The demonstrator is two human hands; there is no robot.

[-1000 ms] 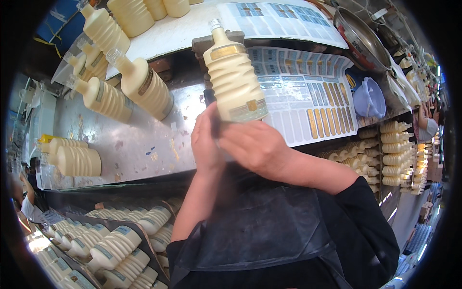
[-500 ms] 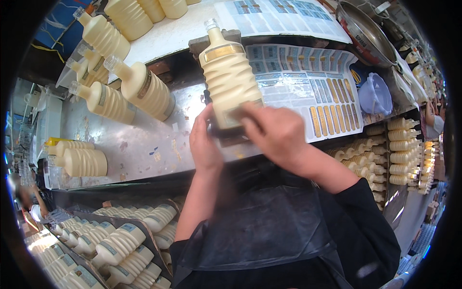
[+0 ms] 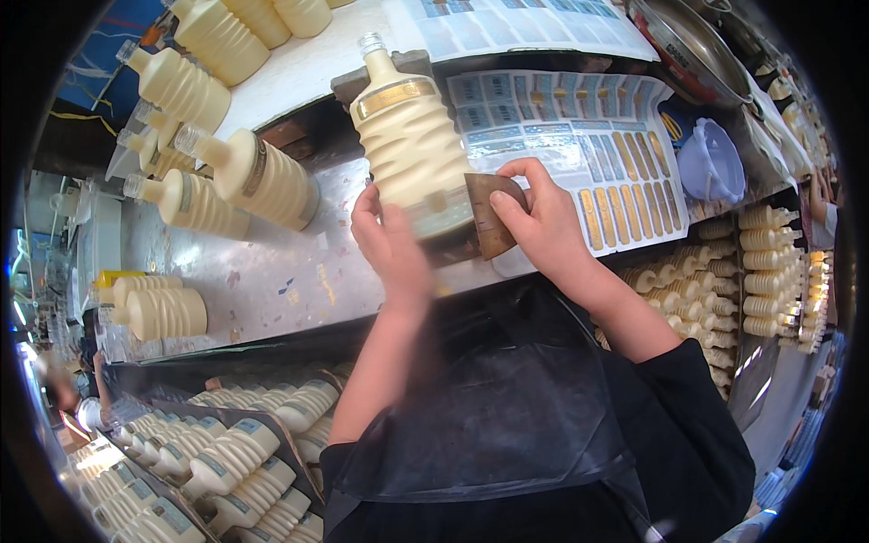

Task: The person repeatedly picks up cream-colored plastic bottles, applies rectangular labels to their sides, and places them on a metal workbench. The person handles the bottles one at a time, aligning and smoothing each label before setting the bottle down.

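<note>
A cream, wavy-ridged bottle point(image 3: 412, 140) with a clear neck and a gold label at its shoulder lies tilted on a dark support, its base toward me. My right hand point(image 3: 543, 217) pinches a flat brown scraper-like piece point(image 3: 493, 215) beside the bottle's lower right edge. A pale, see-through label patch shows on the bottle near its base. My left hand point(image 3: 391, 240), partly blurred, is at the lower left side of the bottle with thumb and fingers apart. Whether its fingertips touch the bottle I cannot tell.
Label sheets point(image 3: 625, 172) with gold and blue strips lie right of the bottle. Several similar bottles point(image 3: 267, 181) stand or lie at left on the metal table point(image 3: 258, 312). A lilac bucket point(image 3: 711, 161) stands at right. Racked bottles point(image 3: 235, 452) fill the lower left, more at far right.
My right hand has moved from the bottle's lower front to its right edge, where the brown piece now shows plainly. My left hand stays at the left side. The whole view has shifted slightly.
</note>
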